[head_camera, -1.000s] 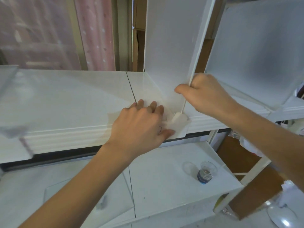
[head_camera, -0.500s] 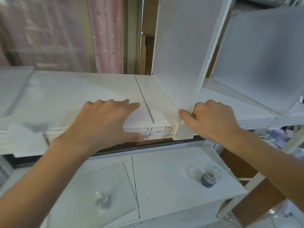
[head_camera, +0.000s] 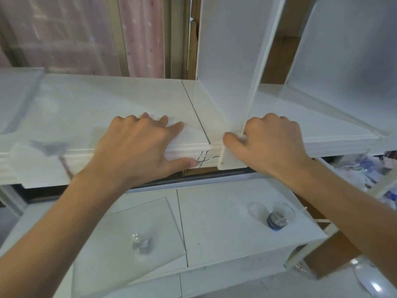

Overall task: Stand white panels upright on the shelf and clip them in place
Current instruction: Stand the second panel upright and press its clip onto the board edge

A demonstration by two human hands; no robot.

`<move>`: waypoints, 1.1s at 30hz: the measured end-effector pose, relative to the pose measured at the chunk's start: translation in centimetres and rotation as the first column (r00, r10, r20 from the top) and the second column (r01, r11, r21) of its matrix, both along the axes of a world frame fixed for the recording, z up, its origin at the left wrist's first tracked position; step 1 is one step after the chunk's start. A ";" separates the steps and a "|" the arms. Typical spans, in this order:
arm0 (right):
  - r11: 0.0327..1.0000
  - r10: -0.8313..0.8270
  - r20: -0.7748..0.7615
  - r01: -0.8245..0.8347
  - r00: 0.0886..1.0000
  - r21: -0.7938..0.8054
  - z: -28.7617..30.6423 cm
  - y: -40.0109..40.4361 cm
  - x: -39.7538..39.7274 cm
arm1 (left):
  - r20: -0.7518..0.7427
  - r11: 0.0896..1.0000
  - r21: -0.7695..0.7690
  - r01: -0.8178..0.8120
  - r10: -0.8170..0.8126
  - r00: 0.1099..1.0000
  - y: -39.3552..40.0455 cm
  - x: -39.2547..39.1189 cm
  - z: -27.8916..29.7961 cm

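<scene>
Comparing with half a second ago, little has changed: the left hand (head_camera: 137, 151) remains spread flat on the shelf (head_camera: 90, 108), thumb hooked under its front lip beside the handwritten "4-", gripping nothing. The right hand (head_camera: 270, 145) has kept its place too, fingers (head_camera: 231, 137) curled closed around the white clip (head_camera: 232, 159) at the foot of the upright white panel (head_camera: 227, 61). That panel rises straight above the right thumb, touching it, and stands just right of the left fingertips.
</scene>
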State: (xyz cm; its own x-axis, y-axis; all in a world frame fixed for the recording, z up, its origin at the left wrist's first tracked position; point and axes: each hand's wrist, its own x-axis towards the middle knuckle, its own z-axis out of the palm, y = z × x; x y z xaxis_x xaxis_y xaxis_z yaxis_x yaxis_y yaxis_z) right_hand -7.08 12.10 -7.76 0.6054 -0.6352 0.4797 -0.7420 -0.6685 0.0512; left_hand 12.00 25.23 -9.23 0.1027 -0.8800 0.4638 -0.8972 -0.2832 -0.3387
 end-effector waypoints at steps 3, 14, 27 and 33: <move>1.000 0.030 0.003 -0.030 1.000 -0.003 0.0 0.4 0.5 | -0.014 1.000 -0.004 0.025 -0.025 1.000 -0.1 -0.1 -0.2; 0.978 0.198 -0.009 -0.198 0.980 -0.064 0.1 -0.4 0.9 | -0.026 0.994 -0.106 0.011 -0.014 1.000 0.0 0.1 -1.1; 0.973 0.229 0.126 -0.230 0.965 -0.009 -1.5 -2.6 0.6 | -0.271 0.993 0.076 -0.085 0.103 0.957 0.3 -1.0 0.0; 0.992 0.111 0.118 -0.117 0.987 0.042 -1.2 -1.5 0.4 | -0.393 1.000 -0.019 -0.003 -0.005 0.919 7.7 1.9 2.1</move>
State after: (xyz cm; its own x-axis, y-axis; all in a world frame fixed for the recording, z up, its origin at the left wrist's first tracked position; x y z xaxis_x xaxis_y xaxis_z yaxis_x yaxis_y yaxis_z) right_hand -6.70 10.63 -8.96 0.6174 -0.5896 0.5207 -0.6598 -0.7486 -0.0653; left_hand 13.86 32.92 -7.14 0.2793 -0.8715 0.4030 -0.9573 -0.2851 0.0470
